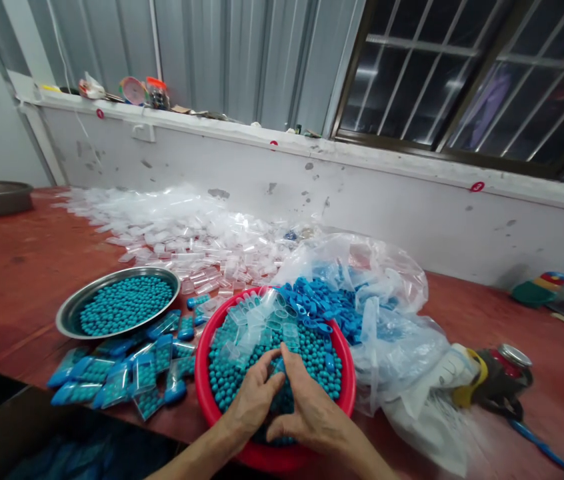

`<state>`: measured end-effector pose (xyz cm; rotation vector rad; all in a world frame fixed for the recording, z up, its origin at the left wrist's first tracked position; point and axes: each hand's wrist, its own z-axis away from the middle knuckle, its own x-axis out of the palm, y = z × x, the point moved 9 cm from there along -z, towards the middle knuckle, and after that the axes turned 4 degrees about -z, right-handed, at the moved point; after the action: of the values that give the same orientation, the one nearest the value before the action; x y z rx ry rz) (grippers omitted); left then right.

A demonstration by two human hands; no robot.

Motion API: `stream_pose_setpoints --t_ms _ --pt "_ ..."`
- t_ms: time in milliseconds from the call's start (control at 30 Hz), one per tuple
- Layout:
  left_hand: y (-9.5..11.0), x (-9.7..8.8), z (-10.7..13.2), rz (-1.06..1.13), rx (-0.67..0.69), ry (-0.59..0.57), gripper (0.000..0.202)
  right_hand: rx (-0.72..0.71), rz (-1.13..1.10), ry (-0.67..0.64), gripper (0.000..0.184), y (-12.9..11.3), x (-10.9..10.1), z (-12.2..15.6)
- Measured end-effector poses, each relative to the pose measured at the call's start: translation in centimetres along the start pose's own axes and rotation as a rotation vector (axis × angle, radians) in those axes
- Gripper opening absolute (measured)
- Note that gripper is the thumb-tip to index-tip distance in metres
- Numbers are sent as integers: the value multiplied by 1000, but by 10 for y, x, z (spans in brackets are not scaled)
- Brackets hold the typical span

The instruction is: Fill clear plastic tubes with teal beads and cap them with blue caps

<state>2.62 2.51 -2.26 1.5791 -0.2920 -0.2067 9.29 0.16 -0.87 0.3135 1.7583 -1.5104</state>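
Note:
A red basin (202, 377) full of teal beads (229, 383) sits at the table's front edge. Several clear plastic cases (262, 323) lie on the beads at its far side. Over the beads, my left hand (255, 393) is curled, thumb close to its fingertips; something blue-green shows beside them, too unclear to name. My right hand (307, 403) meets it at the fingertips, its thumb held well apart from its straight fingers. Blue caps (317, 303) lie heaped against the basin's far right rim. Bead-filled cases with blue caps (117, 373) lie to the left.
A metal dish (67, 327) of teal beads stands at the left. Clear empty cases (182, 227) spread along the wall. Plastic bags (402, 353) and a tape dispenser (482, 380) are at the right. Below the front edge, a box (7, 427) holds filled cases.

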Motion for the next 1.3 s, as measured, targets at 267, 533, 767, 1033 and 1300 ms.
stream_pose_setpoints --t_ms 267,533,767,1033,1300 --pt "7 7 2 12 29 -31 25 -58 438 150 90 -19 -1 2" --pt "3 0 4 -60 35 54 20 -70 456 125 89 -17 6 0" --pt "18 -16 9 -215 58 64 23 -123 164 26 98 -14 1 3" --pt "62 -155 40 -867 63 585 44 64 524 303 43 12 -54 -26" --pt "61 -99 34 -966 291 425 29 124 851 341 22 21 -49 -55"
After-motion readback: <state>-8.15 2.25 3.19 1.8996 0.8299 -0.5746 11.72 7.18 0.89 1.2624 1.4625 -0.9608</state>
